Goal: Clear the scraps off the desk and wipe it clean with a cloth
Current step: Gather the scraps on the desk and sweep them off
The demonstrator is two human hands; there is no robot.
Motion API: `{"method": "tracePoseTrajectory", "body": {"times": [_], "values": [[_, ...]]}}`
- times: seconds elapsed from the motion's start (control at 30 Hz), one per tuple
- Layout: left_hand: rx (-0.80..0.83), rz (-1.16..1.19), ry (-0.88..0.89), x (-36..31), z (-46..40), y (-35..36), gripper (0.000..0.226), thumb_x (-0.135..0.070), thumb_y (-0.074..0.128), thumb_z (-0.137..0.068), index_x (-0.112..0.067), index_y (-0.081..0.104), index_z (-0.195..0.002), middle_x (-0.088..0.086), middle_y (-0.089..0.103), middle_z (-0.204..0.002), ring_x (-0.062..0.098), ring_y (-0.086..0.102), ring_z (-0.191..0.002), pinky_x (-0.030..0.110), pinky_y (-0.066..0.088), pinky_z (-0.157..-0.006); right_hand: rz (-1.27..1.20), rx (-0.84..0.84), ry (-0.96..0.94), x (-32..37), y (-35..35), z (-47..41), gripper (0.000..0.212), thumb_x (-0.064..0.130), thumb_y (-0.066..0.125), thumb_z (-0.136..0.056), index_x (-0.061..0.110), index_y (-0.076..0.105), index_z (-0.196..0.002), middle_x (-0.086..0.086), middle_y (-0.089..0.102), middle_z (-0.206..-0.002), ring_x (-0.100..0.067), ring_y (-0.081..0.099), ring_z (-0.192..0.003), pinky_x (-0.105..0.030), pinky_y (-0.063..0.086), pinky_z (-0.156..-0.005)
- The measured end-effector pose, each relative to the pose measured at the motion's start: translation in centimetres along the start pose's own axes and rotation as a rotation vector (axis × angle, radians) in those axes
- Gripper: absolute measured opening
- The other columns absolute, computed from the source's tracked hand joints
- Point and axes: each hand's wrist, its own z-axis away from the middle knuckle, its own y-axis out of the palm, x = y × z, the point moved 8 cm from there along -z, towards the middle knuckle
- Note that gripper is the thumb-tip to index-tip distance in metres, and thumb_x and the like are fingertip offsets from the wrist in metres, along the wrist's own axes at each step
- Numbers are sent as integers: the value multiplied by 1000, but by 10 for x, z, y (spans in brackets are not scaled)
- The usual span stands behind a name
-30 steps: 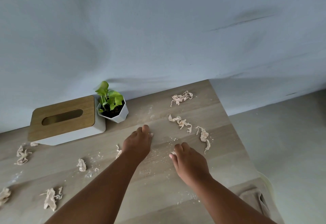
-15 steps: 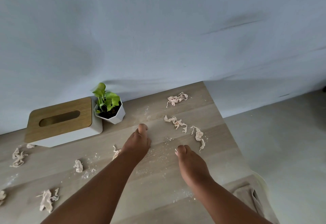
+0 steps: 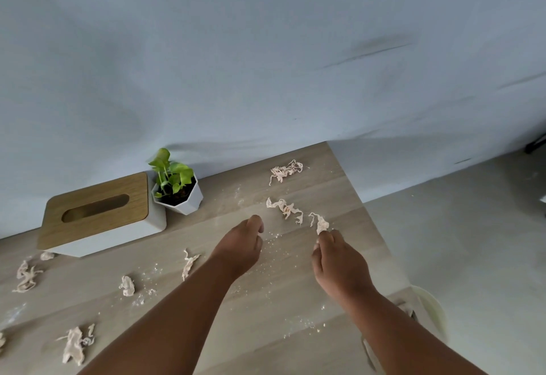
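Head view: right hand [image 3: 339, 262] pinches scrap [image 3: 319, 222] at desk [image 3: 266, 300] 2 o'clock; left hand [image 3: 242, 246] curled, contents unclear. More scraps scattered at 8 o'clock. Best lift gently, gather neighbours before dumping.

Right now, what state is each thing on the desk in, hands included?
Left hand: fingers curled, empty.
Right hand: pinching a scrap.
Other scraps: scattered, uncollected.
Desk: dusted with crumbs, unwiped.
Tissue box: slot empty.
Potted plant: upright.
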Motion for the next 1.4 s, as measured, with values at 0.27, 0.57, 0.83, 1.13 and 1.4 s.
{"method": "tracePoseTrajectory", "body": {"times": [0.27,0.57,0.83,1.13,1.4], "values": [[-96,-23,-40,-14,-23,-6,36,-50,56,-98,-19,46,-111,2,59,-105,22,56,-93,33,43,-75,49,-93,38,-26,-10,-20,25,36,63,-94,12,60,-95,-6,58,-87,-30,65,-63,-29,37,-47],[-65,-193,-276,-16,-63,17,103,-91,50,-76,-11,31,-140,10,39,-134,32,42,-126,43,46,-103,95,-40,9,-33,9,-39,59,71,60,-84,20,55,-112,1,54,-97,-21,63,-76,-29,48,-49],[-24,-253,-157,-29,-86,29,43,-43,44,-103,-7,43,-129,15,48,-128,34,51,-118,44,51,-93,215,-144,-53,-36,21,-43,19,28,62,-98,10,64,-92,-6,55,-82,-24,57,-60,-32,43,-40],[-6,6,-92,-2,-83,-12,11,-13,47,-97,-7,40,-104,16,60,-78,35,59,-70,37,36,-61,60,-117,-54,-35,17,-50,12,11,69,-95,3,62,-91,-9,63,-77,-27,60,-50,-28,36,-42],[-57,34,-122,26,-59,-46,13,-13,45,-94,-20,53,-85,0,57,-78,22,53,-73,32,34,-61,-1,-12,-26,-27,13,-60,14,7,63,-89,8,59,-103,-9,60,-93,-31,60,-62,-31,38,-46]]}}
